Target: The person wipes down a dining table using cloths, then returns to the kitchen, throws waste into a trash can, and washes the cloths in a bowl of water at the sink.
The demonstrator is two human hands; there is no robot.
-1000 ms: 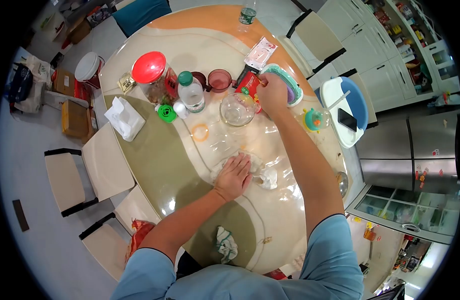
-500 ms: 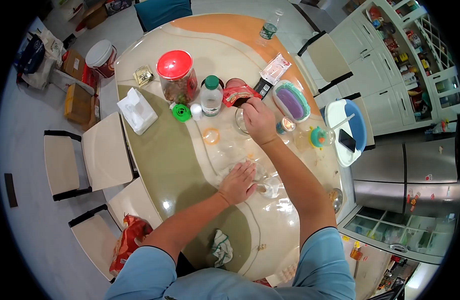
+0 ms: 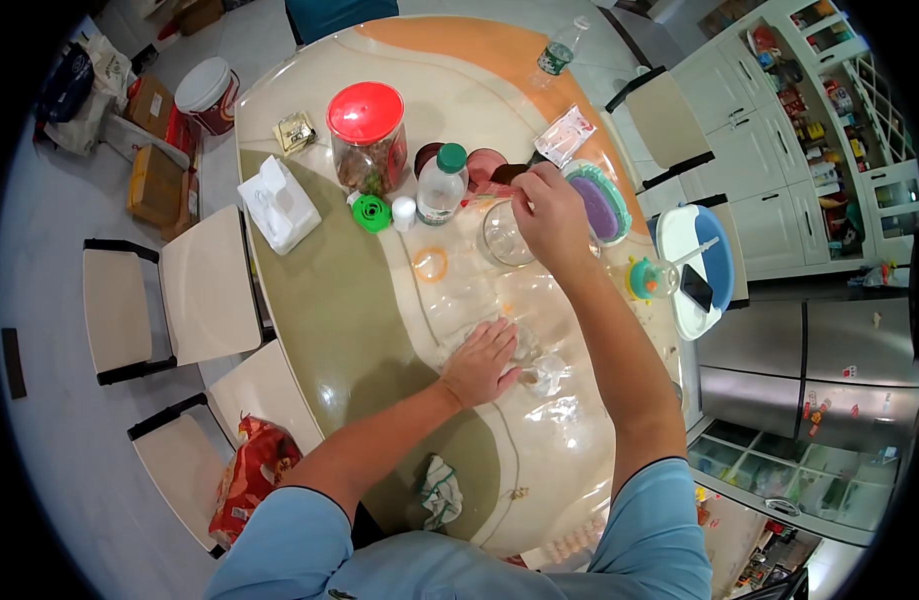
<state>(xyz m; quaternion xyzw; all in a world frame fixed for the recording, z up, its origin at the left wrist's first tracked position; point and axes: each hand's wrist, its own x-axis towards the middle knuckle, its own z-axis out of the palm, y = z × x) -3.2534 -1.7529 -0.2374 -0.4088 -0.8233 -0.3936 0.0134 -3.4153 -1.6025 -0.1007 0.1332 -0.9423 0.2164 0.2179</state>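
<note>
The left hand [image 3: 481, 366] lies flat on the table [image 3: 339, 290] over a crumpled tissue [image 3: 526, 347]; the right hand [image 3: 553, 214] holds a red packet [image 3: 490, 191]; a cloth [image 3: 441, 493] lies by the near edge.

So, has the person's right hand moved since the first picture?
Yes. Judged against the green-capped bottle, the right hand has shifted leftward in the view, nearer the bottle than a second ago.

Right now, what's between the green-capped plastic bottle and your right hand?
In the head view, a red packet and a clear round glass container sit between the green-capped plastic bottle and the right hand.
</note>
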